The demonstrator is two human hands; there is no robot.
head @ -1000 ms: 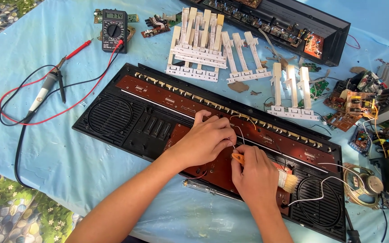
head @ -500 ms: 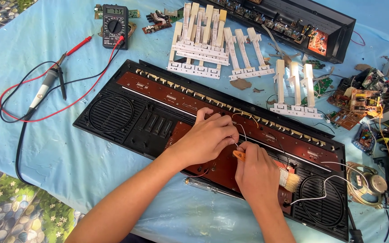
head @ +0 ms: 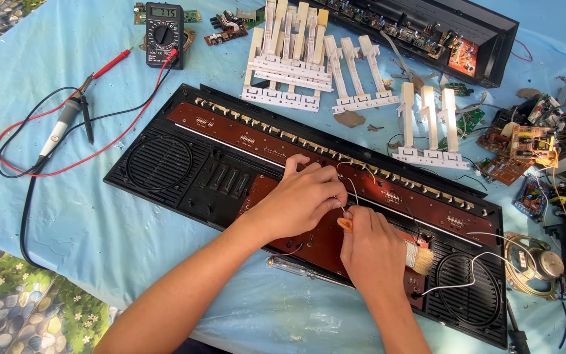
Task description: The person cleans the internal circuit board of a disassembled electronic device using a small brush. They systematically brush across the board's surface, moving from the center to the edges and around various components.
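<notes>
Fingers point(head: 327, 185) of the left hand point(head: 299, 200) are curled and pressed together, tips down on the brown circuit board point(head: 309, 244) inside the black keyboard case point(head: 165, 164); whether they pinch the thin white wire point(head: 354, 190) that loops up at one o'clock of them cannot be told, since the knuckles cover the tips. Just at four o'clock of that hand sits the right hand point(head: 371, 248), its fingers closed narrowly around the orange handle point(head: 345, 225) of a small tool whose working end is hidden beneath the two hands. A paintbrush point(head: 419, 257) with pale bristles pokes out at three o'clock of the right hand; its handle is covered by the hand, so how it is held stays unclear. A clear-handled screwdriver point(head: 296, 269) lies on the blue cloth point(head: 67, 216) at eight o'clock of the right hand, touching the case edge. Far off at eleven o'clock stands a multimeter point(head: 164, 25) with red and black probes point(head: 67, 115) trailing toward nine o'clock. White key strips point(head: 289, 62) lie at twelve o'clock, a second black case point(head: 440, 33) is cut off by the top edge, and a heap of small boards point(head: 532, 141) at two o'clock runs off the right side, hard to sort out. A loose speaker point(head: 535, 265) rests at three o'clock.
</notes>
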